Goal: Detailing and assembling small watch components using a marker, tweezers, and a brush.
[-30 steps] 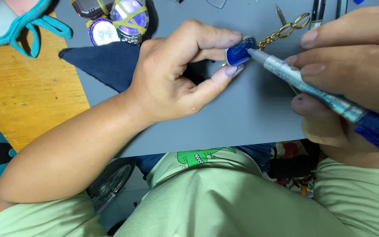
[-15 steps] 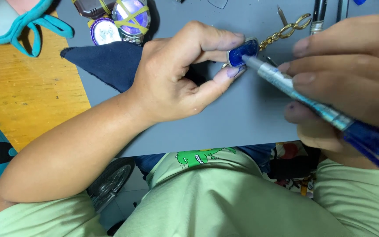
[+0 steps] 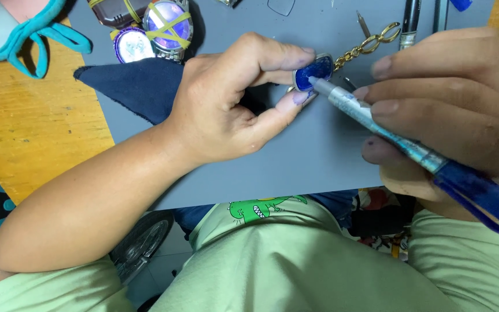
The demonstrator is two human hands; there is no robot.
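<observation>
My left hand (image 3: 232, 104) pinches a small blue oval pendant (image 3: 305, 75) between thumb and forefinger, just above a grey mat (image 3: 295, 162). A gold chain (image 3: 371, 45) trails from the pendant toward the upper right. My right hand (image 3: 451, 110) grips a blue paint marker (image 3: 411, 147) like a pen; its pale tip touches the pendant's blue face. A dark blue cloth (image 3: 128, 86) lies under my left wrist.
Wristwatches bound with yellow bands (image 3: 166, 26) and a round watch part (image 3: 131, 45) sit at the mat's far left. Pens and thin tools (image 3: 409, 20) lie at the top right. A teal strap (image 3: 36, 40) rests on the orange wooden table (image 3: 30, 127).
The marker tip has stayed on the pendant with small shifts; my right hand tilted slightly and the pendant moved a little. My left hand's grip is unchanged.
</observation>
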